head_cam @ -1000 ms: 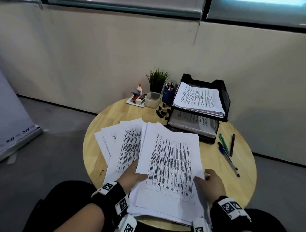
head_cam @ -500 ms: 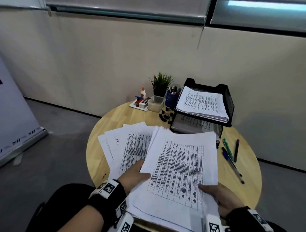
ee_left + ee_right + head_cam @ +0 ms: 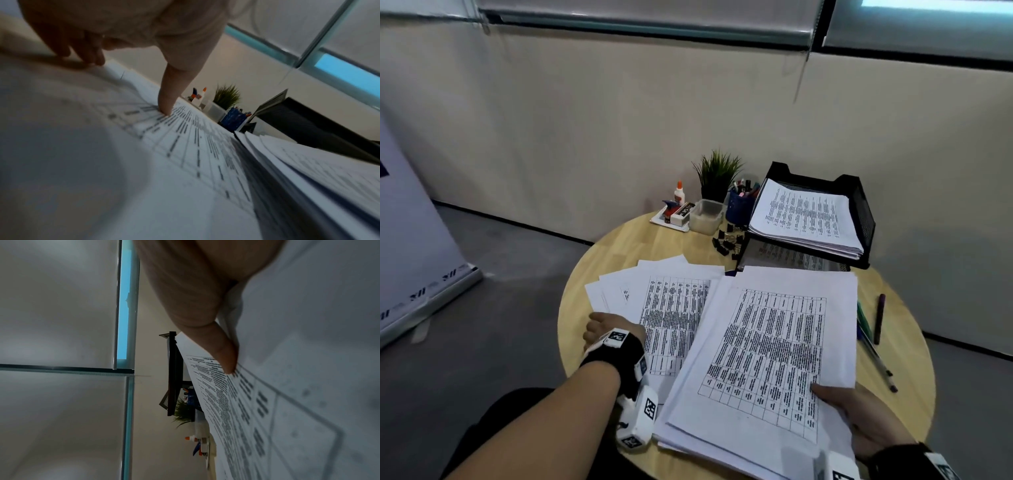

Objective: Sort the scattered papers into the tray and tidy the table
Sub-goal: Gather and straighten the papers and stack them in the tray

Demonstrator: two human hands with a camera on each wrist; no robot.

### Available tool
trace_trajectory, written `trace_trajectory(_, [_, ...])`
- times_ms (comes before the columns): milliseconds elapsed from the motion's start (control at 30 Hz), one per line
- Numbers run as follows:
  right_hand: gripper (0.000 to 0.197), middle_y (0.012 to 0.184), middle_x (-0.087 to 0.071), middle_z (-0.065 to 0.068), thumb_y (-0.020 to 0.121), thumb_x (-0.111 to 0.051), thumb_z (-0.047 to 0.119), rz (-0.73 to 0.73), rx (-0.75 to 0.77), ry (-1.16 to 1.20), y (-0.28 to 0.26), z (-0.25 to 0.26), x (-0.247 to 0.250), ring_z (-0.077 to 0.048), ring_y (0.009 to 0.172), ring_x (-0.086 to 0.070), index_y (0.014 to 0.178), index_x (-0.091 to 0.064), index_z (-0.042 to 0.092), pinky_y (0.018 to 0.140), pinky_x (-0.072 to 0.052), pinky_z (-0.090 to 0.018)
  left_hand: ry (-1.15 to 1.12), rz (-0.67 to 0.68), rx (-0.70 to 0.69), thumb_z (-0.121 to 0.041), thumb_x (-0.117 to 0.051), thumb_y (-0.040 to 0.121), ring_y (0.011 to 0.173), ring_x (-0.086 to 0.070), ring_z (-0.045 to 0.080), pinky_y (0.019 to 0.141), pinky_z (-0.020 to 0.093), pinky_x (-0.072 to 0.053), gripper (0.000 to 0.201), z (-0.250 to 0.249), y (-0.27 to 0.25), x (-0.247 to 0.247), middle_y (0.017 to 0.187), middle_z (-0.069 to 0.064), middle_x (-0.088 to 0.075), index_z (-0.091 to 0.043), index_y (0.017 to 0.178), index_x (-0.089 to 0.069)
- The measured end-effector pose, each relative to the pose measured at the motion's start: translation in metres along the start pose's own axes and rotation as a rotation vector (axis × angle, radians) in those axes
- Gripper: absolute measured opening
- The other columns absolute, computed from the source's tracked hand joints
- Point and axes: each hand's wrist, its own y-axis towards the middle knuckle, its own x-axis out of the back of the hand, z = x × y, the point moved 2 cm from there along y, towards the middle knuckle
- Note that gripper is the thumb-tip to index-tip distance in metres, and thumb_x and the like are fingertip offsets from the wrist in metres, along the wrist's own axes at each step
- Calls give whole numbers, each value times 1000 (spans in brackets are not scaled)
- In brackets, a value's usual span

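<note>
My right hand grips a thick stack of printed papers at its near right corner, thumb on top, the stack raised over the round wooden table. My left hand rests on the fanned scattered sheets at the left. Its thumb and fingertips press down on a printed sheet. The black two-level mesh tray stands at the back right with papers on its top level and more below.
Loose pens lie right of the stack. Black binder clips, a blue pen cup, a clear plastic box, a small plant and a glue bottle crowd the back edge. A banner stand is on the floor left.
My left hand let go of the stack and moved left onto the fanned sheets. My right hand shifted the stack to the right, now holding it alone.
</note>
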Motion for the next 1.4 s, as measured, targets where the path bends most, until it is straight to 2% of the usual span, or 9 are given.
trace_trajectory(200, [34, 103, -66, -33, 83, -51, -9, 21, -13, 31, -1, 7, 1, -48, 75, -68, 116, -56, -1, 63, -56, -58, -144, 119, -94, -11, -68, 79, 114, -56, 33, 89, 32, -46, 46, -5, 20, -6, 126, 21, -55, 3, 118, -49])
trace_trajectory(367, [44, 97, -68, -33, 68, -61, -8, 8, -7, 15, -2, 10, -1, -47, 72, -68, 111, -57, -2, 62, -56, -57, -141, 106, -223, -2, -57, 85, 106, -57, 36, 79, 36, -45, 46, 2, 14, 8, 117, 23, -57, 2, 123, -31])
trace_trajectory(533, [29, 103, -66, -33, 86, -53, -8, -31, -16, 16, 0, 7, 2, -47, 75, -68, 114, -57, -2, 71, -54, -61, -236, 183, -312, 0, -59, 84, 109, -55, 35, 77, 27, -36, 57, 21, -3, 6, 119, 20, -55, 1, 134, -32])
trace_trajectory(767, [19, 85, -70, -30, 84, -55, -10, -155, -89, -151, 5, -14, 12, -42, 61, -68, 102, -60, -6, 62, -56, -54, -268, 389, -440, 1, -57, 85, 93, -42, 15, 68, 15, -33, 37, 36, -48, -11, 91, -3, -48, -12, 113, -35])
trace_trajectory(933, [23, 85, -69, -28, 72, -67, -11, -402, 22, -482, 10, -24, 21, -39, 74, -65, 94, -64, -15, 75, -51, -40, -331, 551, -452, -10, -73, 71, 112, -56, 23, 93, 29, -45, 64, 41, -56, -20, 126, 9, -58, -2, 127, -45])
trace_trajectory(1067, [30, 81, -58, -12, 70, -67, 1, -505, 71, -921, 1, -21, 12, -30, 82, -57, 95, -52, 1, 61, -42, -27, -461, 586, -427, -7, -62, 87, 103, -58, 22, 81, 28, -47, 30, 37, -66, -20, 115, 4, -61, -2, 115, -53])
trace_trajectory(1267, [47, 100, -58, -14, 72, -61, -4, -398, 140, -1041, 6, -27, 1, -29, 89, -56, 115, -45, 5, 68, -47, -29, -711, 724, -370, -1, -75, 72, 116, -51, 19, 103, 35, -39, 60, 35, -85, -29, 129, 1, -52, -9, 125, -47])
trace_trajectory(1333, [53, 107, -59, -13, 72, -60, -6, -357, 152, -1036, 8, -30, -1, -27, 93, -55, 121, -44, 6, 77, -48, -30, -791, 787, -333, 4, -76, 68, 116, -54, 26, 101, 39, -42, 70, 37, -88, -35, 133, 11, -53, -2, 131, -45])
trace_trajectory(1400, [60, 111, -59, -10, 72, -62, -4, -295, 184, -1043, 8, -31, -5, -25, 96, -55, 127, -41, 8, 82, -48, -30, -817, 828, -340, 12, -68, 76, 104, -60, 27, 92, 35, -44, 58, 36, -91, -34, 124, 14, -59, 0, 129, -48])
